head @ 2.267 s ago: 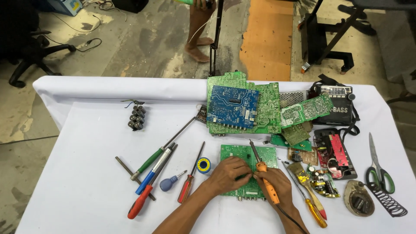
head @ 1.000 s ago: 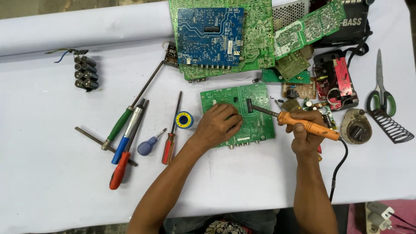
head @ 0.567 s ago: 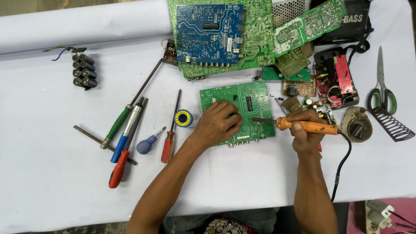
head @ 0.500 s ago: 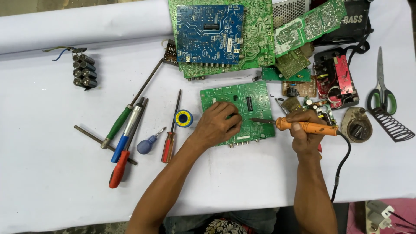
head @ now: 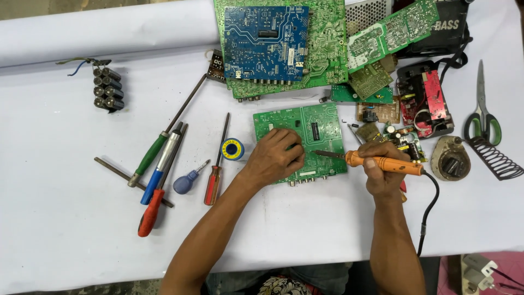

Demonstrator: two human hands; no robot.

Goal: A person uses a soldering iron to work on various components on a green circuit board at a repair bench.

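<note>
A green circuit board (head: 316, 127) lies flat on the white table in front of me. My left hand (head: 275, 157) rests on its lower left part, fingers curled and pressing down on it. My right hand (head: 385, 166) grips an orange-handled soldering iron (head: 382, 163) held level, its metal tip pointing left and touching the board near its lower middle. The iron's black cord (head: 428, 210) runs down off the table's front edge.
Several screwdrivers (head: 158, 169) and a solder spool (head: 233, 148) lie to the left. A battery pack (head: 107, 96) sits far left. Stacked boards, one blue (head: 266, 42), fill the back. Green-handled scissors (head: 481, 104), a coil stand (head: 495, 158) and small parts lie right.
The view has come in closer over the table. My right hand lowered the soldering iron and swung its tip left onto the board. My left hand stayed on the board.
</note>
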